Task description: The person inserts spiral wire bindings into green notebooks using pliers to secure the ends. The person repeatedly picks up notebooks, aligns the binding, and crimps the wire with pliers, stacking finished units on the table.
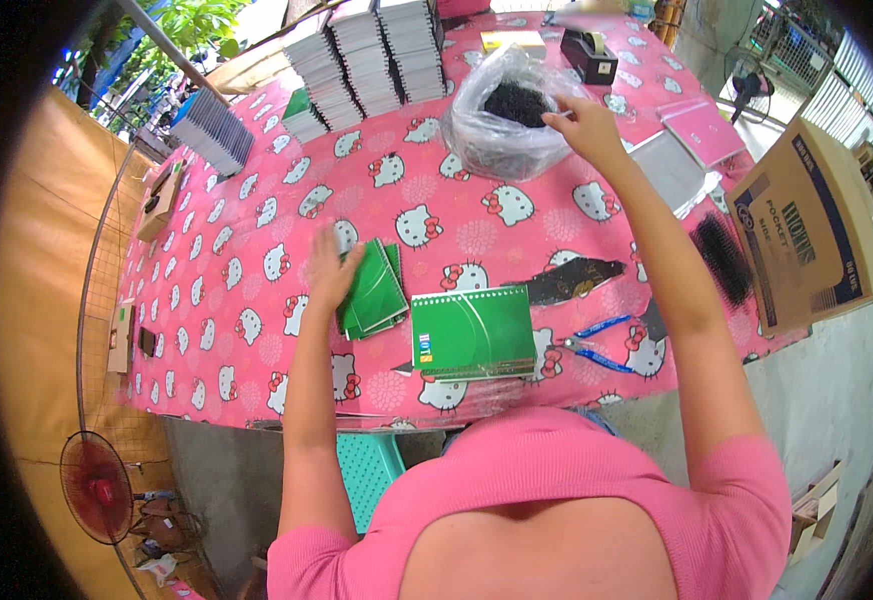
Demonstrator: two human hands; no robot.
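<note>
My left hand rests by the left edge of a small fanned stack of green-covered notebooks, its fingers spread. My right hand is at the rim of a clear plastic bag, fingers closed on the plastic. Inside the bag lies a mass of black binding coils. Close to my body sits another stack of green notebooks, with a row of punched holes along its far edge. Blue-handled pliers lie to its right, and a dark flat sheet lies beyond it.
Tall stacks of spiral notebooks stand at the back, with a blue-edged stack farther left. A tape dispenser is beyond the bag. On the right are pink notebooks, loose black coils and a cardboard box.
</note>
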